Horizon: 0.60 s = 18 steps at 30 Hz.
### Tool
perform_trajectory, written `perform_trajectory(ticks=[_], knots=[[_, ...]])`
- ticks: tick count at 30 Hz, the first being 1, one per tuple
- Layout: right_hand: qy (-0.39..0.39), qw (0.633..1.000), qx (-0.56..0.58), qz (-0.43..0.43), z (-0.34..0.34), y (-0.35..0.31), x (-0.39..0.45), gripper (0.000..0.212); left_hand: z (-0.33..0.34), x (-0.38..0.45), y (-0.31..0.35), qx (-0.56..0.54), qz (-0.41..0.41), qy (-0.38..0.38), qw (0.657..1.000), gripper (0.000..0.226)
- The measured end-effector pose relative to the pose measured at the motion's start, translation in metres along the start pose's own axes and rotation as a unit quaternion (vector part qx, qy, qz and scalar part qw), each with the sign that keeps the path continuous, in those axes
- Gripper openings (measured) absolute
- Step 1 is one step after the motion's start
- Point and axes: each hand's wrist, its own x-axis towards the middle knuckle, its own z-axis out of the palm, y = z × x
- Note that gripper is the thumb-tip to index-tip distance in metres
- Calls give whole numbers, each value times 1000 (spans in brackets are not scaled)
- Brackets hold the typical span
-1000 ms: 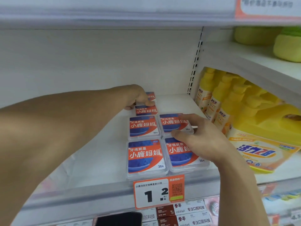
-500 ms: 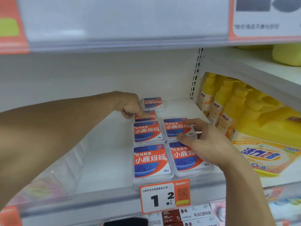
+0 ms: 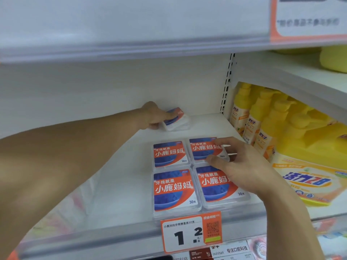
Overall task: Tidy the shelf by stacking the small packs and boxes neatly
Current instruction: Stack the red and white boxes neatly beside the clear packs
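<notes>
Several flat clear boxes with red-and-blue labels lie on the white shelf [image 3: 120,184]. They form a two-by-two block: front left box [image 3: 173,190], front right box [image 3: 216,186], back left box [image 3: 169,153], back right box [image 3: 204,149]. My left hand [image 3: 152,117] reaches to the back of the shelf and grips a further box [image 3: 177,120], tilted up off the shelf. My right hand [image 3: 238,166] rests over the right side of the block, thumb and fingers pinching the back right box at its near and right edges.
Yellow pump bottles [image 3: 253,121] and a yellow detergent pack [image 3: 309,177] stand close on the right. An upright slotted post [image 3: 227,83] divides the bays. A price tag [image 3: 191,233] hangs on the front rail. The shelf above [image 3: 131,49] hangs low overhead.
My left hand moved from the box behind the block farther back and took hold of the rearmost box, tilting it up. My right hand stayed on the back right box.
</notes>
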Motion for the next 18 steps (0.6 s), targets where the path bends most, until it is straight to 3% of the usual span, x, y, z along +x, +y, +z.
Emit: perform_trajectory(ticks=[6, 10, 14, 18], knots=[[1, 1000, 10, -6, 0, 1, -2, 45, 27, -5, 14, 45, 8, -28, 999, 70], [-4, 1000, 17, -18, -1, 2, -4, 42, 23, -6, 16, 111, 24, -89, 990, 74], [-1, 1000, 22, -13, -1, 3, -5, 44, 14, -15, 17, 167, 74, -129, 975, 76], [1, 1000, 12, -10, 1, 1, -4, 46, 9, -20, 14, 139, 137, -141, 971, 70]])
